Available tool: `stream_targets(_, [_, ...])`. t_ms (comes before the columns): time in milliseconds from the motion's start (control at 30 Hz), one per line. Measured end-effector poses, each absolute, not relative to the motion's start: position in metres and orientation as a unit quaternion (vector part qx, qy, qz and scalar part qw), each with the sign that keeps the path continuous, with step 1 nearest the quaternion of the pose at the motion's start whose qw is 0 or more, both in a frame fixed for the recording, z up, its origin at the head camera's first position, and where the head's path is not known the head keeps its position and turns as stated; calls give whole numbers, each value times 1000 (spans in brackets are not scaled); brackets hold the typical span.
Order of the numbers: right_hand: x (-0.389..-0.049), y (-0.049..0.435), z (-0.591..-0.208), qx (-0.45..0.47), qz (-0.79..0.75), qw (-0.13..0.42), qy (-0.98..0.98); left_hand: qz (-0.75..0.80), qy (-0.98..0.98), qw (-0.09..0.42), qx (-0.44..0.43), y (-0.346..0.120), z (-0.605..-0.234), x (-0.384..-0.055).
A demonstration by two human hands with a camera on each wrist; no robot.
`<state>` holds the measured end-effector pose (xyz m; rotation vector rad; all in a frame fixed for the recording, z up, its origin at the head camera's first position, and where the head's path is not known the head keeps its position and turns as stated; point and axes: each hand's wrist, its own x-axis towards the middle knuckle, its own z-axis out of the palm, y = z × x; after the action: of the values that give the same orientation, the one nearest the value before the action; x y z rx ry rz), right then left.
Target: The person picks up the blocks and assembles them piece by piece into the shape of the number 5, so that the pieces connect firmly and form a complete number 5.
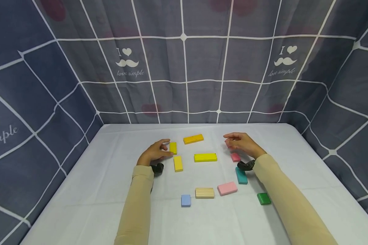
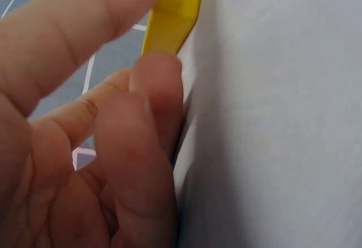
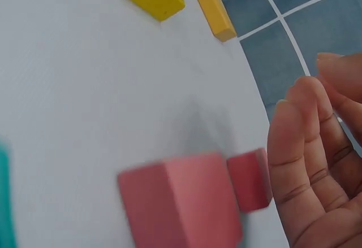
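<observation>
My left hand [image 1: 155, 152] pinches a small yellow block [image 1: 173, 148] between thumb and index finger. In the left wrist view the thumb lies against that yellow block [image 2: 178, 5], and the other fingers are curled below. My right hand [image 1: 241, 143] hovers over the table's right side, fingers loosely bent and holding nothing. Just under it is a red-pink block [image 1: 235, 157]. The right wrist view has this block [image 3: 181, 203] large, with a smaller red block [image 3: 250, 180] beside the fingers. A second yellow block [image 1: 178, 163] lies close below the left hand.
Between the hands lie an orange-yellow block [image 1: 193, 139] and a long yellow block [image 1: 205, 157]. Nearer are a teal block [image 1: 241, 175], a pink block [image 1: 227, 188], a ridged beige block [image 1: 204, 193], a blue block [image 1: 185, 200] and a green block [image 1: 264, 198]. Checked curtains [image 1: 202, 61] surround the white table.
</observation>
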<state>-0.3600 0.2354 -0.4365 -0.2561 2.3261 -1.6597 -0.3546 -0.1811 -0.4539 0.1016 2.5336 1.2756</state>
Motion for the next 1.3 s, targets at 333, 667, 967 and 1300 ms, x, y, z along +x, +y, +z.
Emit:
stream_targets(333, [-371, 213, -438, -98, -596, 134, 785, 470, 868, 152, 50, -189, -457, -361])
stream_targets(667, [-382, 194, -440, -115, -587, 143, 788, 497, 853, 152, 45, -190, -456, -359])
stream_targets(967, [-388, 179, -440, -101, -575, 162, 795, 506, 849, 145, 43, -188, -459, -356])
stream_targets(1300, [-402, 167, -441, -82, -587, 159, 790, 505, 850, 140, 52, -190, -459, -356])
